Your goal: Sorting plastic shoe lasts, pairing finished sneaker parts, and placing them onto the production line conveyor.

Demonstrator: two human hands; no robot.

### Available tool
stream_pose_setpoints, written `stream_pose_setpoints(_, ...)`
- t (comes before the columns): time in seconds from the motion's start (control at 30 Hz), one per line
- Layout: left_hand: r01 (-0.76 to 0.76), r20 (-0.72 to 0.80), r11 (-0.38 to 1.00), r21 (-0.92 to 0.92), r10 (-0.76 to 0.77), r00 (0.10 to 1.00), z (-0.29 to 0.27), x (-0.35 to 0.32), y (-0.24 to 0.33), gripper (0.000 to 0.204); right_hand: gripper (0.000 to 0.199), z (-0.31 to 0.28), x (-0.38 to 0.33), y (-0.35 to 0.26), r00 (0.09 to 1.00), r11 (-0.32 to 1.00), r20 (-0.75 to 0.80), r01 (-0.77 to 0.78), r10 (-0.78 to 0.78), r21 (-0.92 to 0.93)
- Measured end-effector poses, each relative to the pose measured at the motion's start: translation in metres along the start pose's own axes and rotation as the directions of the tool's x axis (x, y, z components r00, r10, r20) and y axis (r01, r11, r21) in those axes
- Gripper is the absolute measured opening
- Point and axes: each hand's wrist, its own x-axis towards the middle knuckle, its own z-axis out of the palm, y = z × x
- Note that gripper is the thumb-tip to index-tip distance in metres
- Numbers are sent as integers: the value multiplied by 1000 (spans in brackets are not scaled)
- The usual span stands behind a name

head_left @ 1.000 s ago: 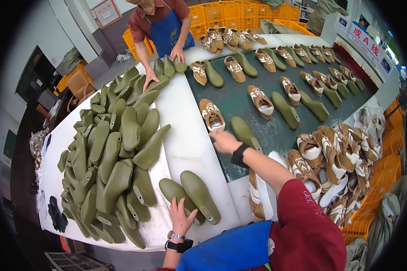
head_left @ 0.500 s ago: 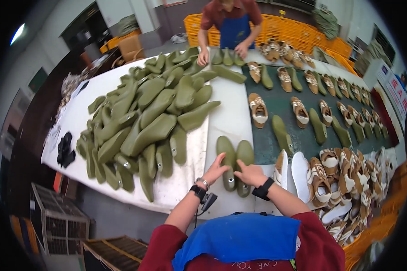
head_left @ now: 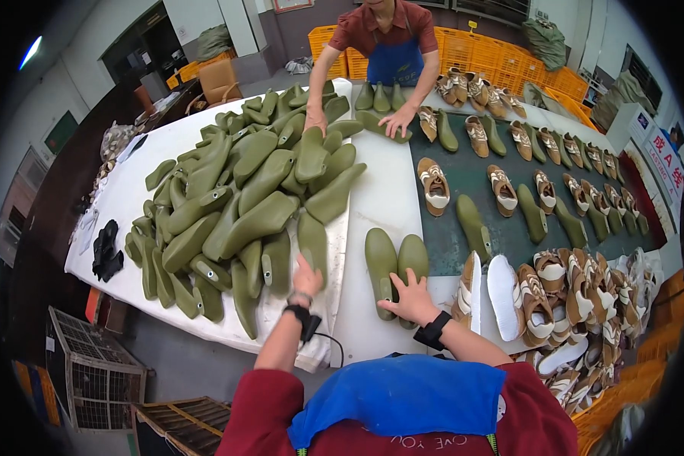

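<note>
Olive shoe lasts (head_left: 264, 182) are looking like smooth, semi-matt plastic tbh. Right of the lasts, the green work surface (head_left: 465, 171) is looking dull and scuffed; behind them, orange crates (head_left: 475, 55) are passing for hard plastic.

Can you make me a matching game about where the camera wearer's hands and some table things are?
1. Wearer's left hand
2. Wearer's right hand
3. Crumpled black bundle
4. Heap of brown-and-white laced shoes

A. Near side, wearer's right
B. At a smooth, olive-green, foot-shaped form on the pile's near edge
C. Over two olive-green forms, side by side
D. Left part of the white tabletop

Pairs: 1-B, 2-C, 3-D, 4-A
</note>
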Motion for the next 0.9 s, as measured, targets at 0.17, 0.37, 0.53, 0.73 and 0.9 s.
stream_pose_setpoints(0.17, -161, 231, 972, -169, 198, 953, 21, -106, 51, 76, 86, 3, 5, 0, 1000, 1000, -7, 13, -13, 2)
stream_pose_setpoints(0.37, -424, -117, 845, 327, 481, 869, -46, 0, 49, 77, 87, 3, 6, 6, 995, 1000, -102, -10, 9, -5)
stream_pose_setpoints(0.53, -141, -17, 800, 583, 185, 983, -92, 104, 18, 80, 87, -3, 2, 3, 994, 1000, -111, -13, 14, 5)
stream_pose_setpoints(0.73, -119, 265, 794, 596, -55, 963, -55, 154, 68, 78, 86, -3, 3, 1, 990, 999, -139, -33, 30, -19)
stream_pose_setpoints(0.9, -286, 361, 713, 640, 50, 931, -66, 147, 98, 63, 84, 3, 4, 6, 967, 998, -253, 16, -30, -56)
